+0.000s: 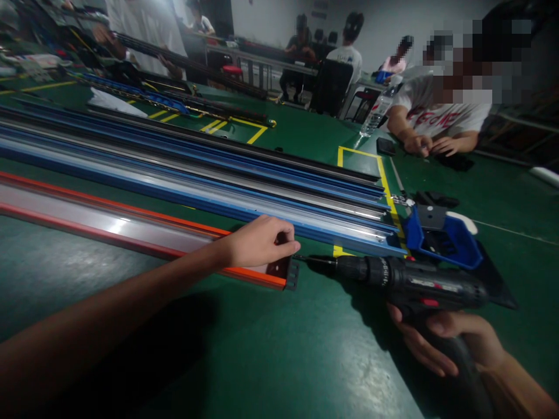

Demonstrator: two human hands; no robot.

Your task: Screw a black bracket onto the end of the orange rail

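Observation:
A long orange-edged channel [109,224] lies across the green table, with a black end cap [292,274] at its right end. My left hand [266,241] rests over that end, thumb and index finger pinched near the bit tip; what they hold is too small to make out. My right hand [449,337] grips a black power drill [428,285] by its handle. The drill lies level and points left, its thin bit [318,261] reaching close to the end cap and my left fingertips.
Several blue and black rails [262,198] lie behind the channel. A blue tray [445,235] sits behind the drill. Farther back are a clear bottle [375,113], a black box [385,146] and a person [449,110] at the table's far side.

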